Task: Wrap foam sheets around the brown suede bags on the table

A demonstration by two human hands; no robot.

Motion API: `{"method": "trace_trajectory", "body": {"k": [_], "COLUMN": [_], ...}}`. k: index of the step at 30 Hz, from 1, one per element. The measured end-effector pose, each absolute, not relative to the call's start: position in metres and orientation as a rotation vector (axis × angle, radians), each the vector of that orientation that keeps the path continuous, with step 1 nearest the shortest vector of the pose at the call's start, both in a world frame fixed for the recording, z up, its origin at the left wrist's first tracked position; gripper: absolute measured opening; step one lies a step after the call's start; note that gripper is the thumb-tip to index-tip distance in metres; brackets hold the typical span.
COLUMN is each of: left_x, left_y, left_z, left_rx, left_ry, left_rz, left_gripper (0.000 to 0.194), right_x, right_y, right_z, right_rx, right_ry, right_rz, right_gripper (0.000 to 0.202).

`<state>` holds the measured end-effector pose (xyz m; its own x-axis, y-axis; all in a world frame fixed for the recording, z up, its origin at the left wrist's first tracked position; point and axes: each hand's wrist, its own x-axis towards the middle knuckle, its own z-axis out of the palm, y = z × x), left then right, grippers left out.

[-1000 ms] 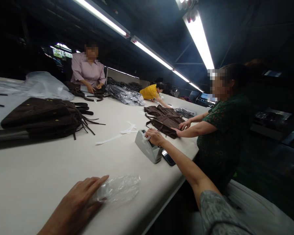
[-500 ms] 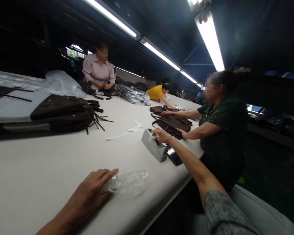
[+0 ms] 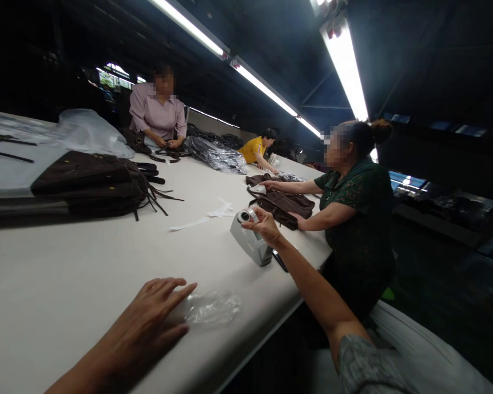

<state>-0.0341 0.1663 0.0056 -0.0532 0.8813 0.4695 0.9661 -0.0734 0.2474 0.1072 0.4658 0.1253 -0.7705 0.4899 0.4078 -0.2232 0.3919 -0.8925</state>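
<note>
My right hand (image 3: 267,226) pinches a small roll of clear tape (image 3: 246,216), its dark round core facing left. The roll is at the top of a grey tape dispenser (image 3: 250,246) standing on the table; whether it is fully clear of the holder I cannot tell. In the lower left, my left hand (image 3: 150,309) is open, fingers apart, just over the table. Beside its fingertips lies a crumpled clear plastic bag (image 3: 217,307). A dark phone (image 3: 280,261) is partly hidden behind my right wrist and the dispenser.
White paper strips (image 3: 219,209) lie beyond the dispenser on the pale table (image 3: 86,273). Dark brown bags (image 3: 94,183) are stacked at left. At right a person in green (image 3: 353,197) handles a brown bag (image 3: 293,203). Two more people work farther back, near plastic-wrapped goods (image 3: 216,155).
My right hand has raised the tape roll at the dispenser, so its core now shows. My left hand's fingers have spread and lifted off the plastic bag. The view has shifted slightly.
</note>
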Motion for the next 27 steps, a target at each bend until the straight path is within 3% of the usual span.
{"method": "trace_trajectory", "body": {"k": [5, 9, 12, 15, 20, 27], "left_x": [-0.026, -0.024, -0.029, -0.035, -0.044, -0.047], "left_y": [0.160, 0.159, 0.159, 0.158, 0.156, 0.156], "left_z": [0.020, 0.034, 0.044, 0.050, 0.048, 0.038], "left_rx": [-2.118, -1.702, -1.220, -0.940, -0.731, -0.970], "left_ry": [-2.117, -2.352, -2.320, -2.254, -2.253, -2.352], "left_rz": [-0.934, -1.651, -2.317, -2.692, -2.746, -2.378], "left_gripper": [0.070, 0.061, 0.059, 0.059, 0.054, 0.052], "right_x": [0.073, 0.040, 0.023, 0.017, 0.019, 0.015], "right_y": [0.392, 0.349, 0.326, 0.312, 0.309, 0.311], "right_z": [0.079, 0.054, 0.044, 0.039, 0.036, 0.027], "right_rx": [-0.158, -0.080, -0.030, 0.048, 0.038, -0.121], "right_ry": [-1.799, -1.698, -1.848, -2.004, -1.999, -1.793], "right_rz": [1.938, 2.210, 2.144, 1.901, 1.866, 2.101], "right_gripper": [0.037, 0.038, 0.037, 0.041, 0.032, 0.042]}}
